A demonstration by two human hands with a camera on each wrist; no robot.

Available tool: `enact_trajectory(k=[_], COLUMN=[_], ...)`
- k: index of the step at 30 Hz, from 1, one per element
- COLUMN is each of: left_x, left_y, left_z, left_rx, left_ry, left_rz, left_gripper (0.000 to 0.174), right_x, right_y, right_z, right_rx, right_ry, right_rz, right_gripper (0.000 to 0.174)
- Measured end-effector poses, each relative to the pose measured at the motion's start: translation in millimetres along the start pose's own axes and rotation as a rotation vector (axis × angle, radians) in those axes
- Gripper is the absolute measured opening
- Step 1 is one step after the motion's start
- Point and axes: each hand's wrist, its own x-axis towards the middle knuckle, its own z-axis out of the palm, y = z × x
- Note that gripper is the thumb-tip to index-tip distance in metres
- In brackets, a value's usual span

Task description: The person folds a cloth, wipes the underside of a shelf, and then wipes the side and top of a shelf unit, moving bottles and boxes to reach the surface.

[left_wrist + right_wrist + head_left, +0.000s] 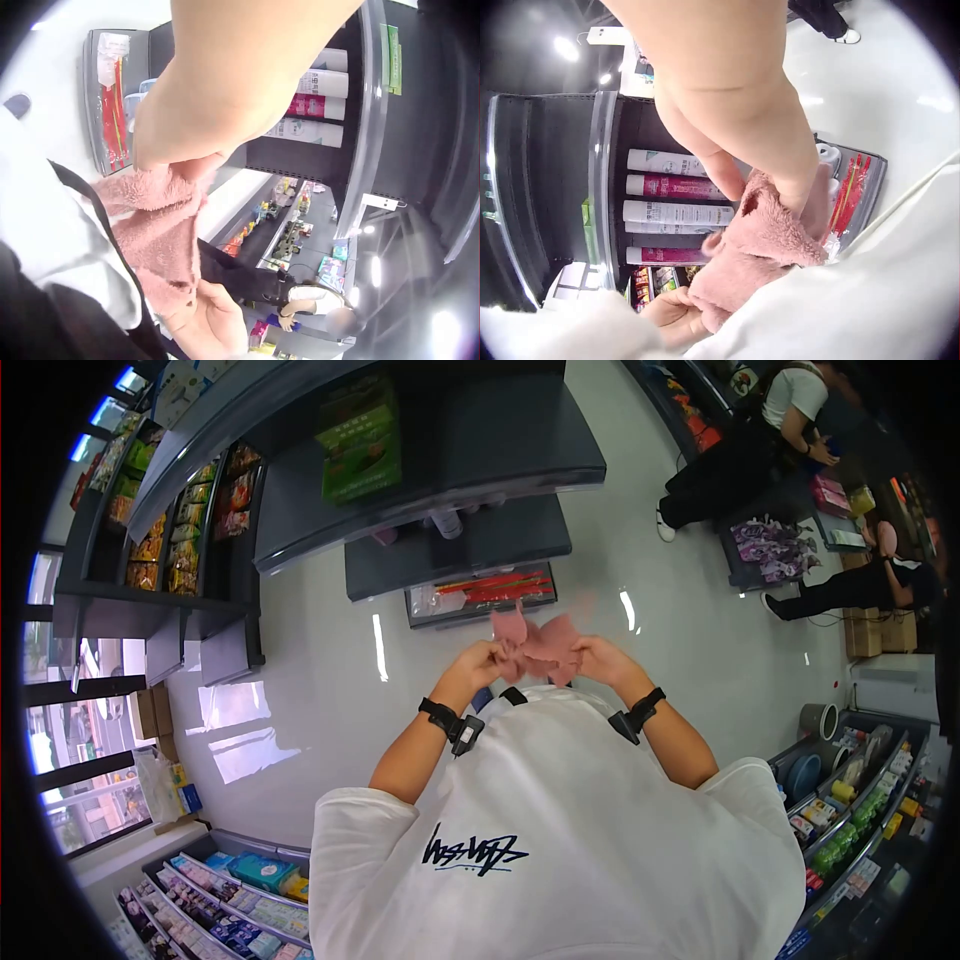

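Pink fluffy cloth, crumpled, held up at chest betw. both hands.

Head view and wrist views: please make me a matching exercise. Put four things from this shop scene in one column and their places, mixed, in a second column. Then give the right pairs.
Things
1. pink fluffy cloth
2. green box
3. red packs
4. white tubes

Places
a. on the upper dark shelf
b. lying side by side on the middle shelf
c. held between the left hand and the right hand
d. in the low tray near the floor

Pairs: 1-c, 2-a, 3-d, 4-b
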Motion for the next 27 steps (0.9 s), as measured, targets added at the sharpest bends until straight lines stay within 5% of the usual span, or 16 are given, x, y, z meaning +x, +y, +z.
enact_trajectory(k=[2,4,7,9,12,15,18,21,22,24,25,27], left_x=[3.4,-36.5,-39.9,-23.9,-28.6,-34.0,-77.0,-164.1,-182.6,-191.2,-191.4,-164.4], left_y=[4.8,11.6,16.4,8.3,0.9,6.0,20.8,35.2,32.8,30.8,30.3,22.4], left_z=[-10.0,40.1,39.3,21.9,29.2,48.4,80.4,142.8,148.4,139.7,137.0,135.7], left_rx=[0.014,-0.023,0.035,0.096,0.182,0.248,0.367,0.381,0.314,0.225,0.136,0.222], left_ry=[-0.097,0.091,-0.007,-0.060,-0.045,0.003,-0.108,-0.284,-0.358,-0.378,-0.392,-0.333], left_rz=[-0.030,-0.037,-0.068,-0.074,-0.067,0.051,0.249,0.359,0.367,0.251,0.129,0.146], left_gripper=[0.026,0.023,0.021,0.021,0.021,0.020,0.024,0.033,0.039,0.049,0.059,0.066], right_x=[0.0,1.4,-0.9,-7.9,-18.8,-15.8,-24.6,-35.9,-46.6,-64.8,-58.3,-39.4], right_y=[9.3,11.2,12.4,10.9,17.0,15.1,-6.1,-3.4,0.8,-0.2,1.0,12.3], right_z=[35.2,55.7,78.8,67.9,40.8,62.2,55.9,153.9,163.6,177.6,179.3,181.3], right_rx=[-0.426,-0.307,-0.221,0.007,-0.196,-0.290,-0.321,-0.295,-0.296,-0.363,-0.368,-0.110], right_ry=[0.730,0.713,0.724,0.948,1.048,0.781,0.724,0.448,0.448,0.135,0.131,0.582], right_rz=[0.069,0.025,-0.040,0.029,-0.016,-0.202,-0.314,-0.509,-0.512,-0.270,-0.270,-0.324], right_gripper=[0.041,0.040,0.041,0.041,0.042,0.040,0.043,0.055,0.055,0.069,0.069,0.062])
